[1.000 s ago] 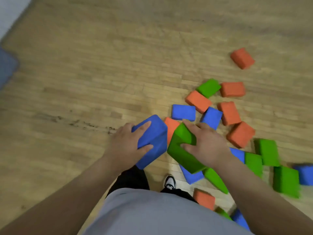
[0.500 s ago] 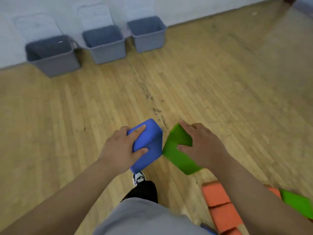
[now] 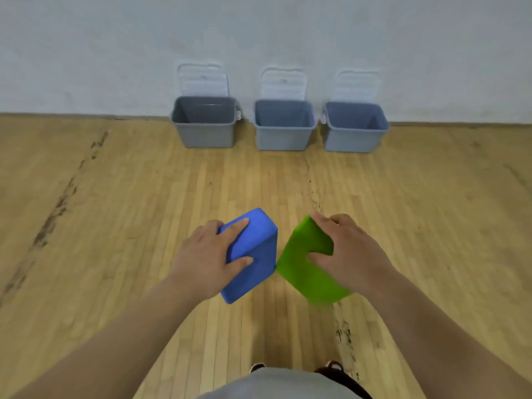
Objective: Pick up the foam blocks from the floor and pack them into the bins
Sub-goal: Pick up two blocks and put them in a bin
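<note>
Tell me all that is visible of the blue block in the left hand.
The blue foam block is a brick shape with rounded edges and a matt surface. It is tilted in the air above the wooden floor. The left hand grips it from the left, fingers on the upper face, thumb on the near face. Its right edge nearly meets the green block; contact cannot be told.

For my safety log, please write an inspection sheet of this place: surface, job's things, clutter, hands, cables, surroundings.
Surface: wooden floor, dark scuff marks.
Job's things: blue foam block and green foam block, both held off the floor; left bin, middle bin, right bin in a row at the wall, open, no blocks seen inside.
Clutter: nothing seen.
Hands: left hand grips the blue foam block; right hand grips the green foam block.
Cables: nothing seen.
Surroundings: pale wall; lids lean against it behind the bins.
</note>
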Motion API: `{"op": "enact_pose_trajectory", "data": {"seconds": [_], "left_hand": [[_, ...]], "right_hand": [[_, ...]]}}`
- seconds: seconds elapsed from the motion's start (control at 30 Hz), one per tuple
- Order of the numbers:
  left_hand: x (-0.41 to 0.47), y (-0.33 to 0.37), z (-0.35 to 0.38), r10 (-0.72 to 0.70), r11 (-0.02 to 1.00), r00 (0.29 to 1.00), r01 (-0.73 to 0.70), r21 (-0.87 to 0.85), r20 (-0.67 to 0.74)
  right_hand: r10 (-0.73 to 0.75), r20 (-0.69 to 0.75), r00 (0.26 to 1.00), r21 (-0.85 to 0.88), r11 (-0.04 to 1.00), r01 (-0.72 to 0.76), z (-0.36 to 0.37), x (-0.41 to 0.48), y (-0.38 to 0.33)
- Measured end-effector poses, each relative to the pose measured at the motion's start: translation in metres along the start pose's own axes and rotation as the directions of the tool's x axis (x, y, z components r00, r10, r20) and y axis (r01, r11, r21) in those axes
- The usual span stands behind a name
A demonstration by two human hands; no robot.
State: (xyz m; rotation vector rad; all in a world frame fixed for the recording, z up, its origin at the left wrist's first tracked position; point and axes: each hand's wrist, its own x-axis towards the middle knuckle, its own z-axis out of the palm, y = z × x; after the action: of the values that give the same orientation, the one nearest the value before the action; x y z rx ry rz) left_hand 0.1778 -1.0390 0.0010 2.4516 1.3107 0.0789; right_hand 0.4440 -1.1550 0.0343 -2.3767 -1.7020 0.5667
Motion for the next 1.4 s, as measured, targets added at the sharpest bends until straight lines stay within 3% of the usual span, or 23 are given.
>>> {"op": "enact_pose_trajectory", "data": {"seconds": [0.27,0.6,0.97,1.2,1.4], "left_hand": [[0.094,-0.026,-0.01,-0.11,0.993,0.994,0.11,-0.035,-0.006],[0.327,0.003,-0.031,-0.113,0.993,0.993,0.113,0.02,0.023],[0.603,0.065,-0.065,0.138,0.99,0.989,-0.137,-0.024,0.055],[0.797,0.088,-0.057,0.318,0.948,0.938,-0.316,-0.031,0.14],[0.948,0.123,-0.081,0.422,0.905,0.88,-0.424,-0.04,0.218]], "right_hand": [[-0.085,0.073,0.994,0.001,0.996,0.085,-0.019,0.132,-0.002],[-0.05,0.106,0.993,0.082,0.996,0.041,-0.076,0.345,0.071],[0.13,0.0,0.992,0.159,0.979,-0.128,-0.185,0.519,0.173],[0.284,-0.047,0.958,0.204,0.941,-0.269,-0.215,0.64,0.236],[0.455,-0.019,0.89,0.313,0.849,-0.427,-0.253,0.726,0.284]]}}
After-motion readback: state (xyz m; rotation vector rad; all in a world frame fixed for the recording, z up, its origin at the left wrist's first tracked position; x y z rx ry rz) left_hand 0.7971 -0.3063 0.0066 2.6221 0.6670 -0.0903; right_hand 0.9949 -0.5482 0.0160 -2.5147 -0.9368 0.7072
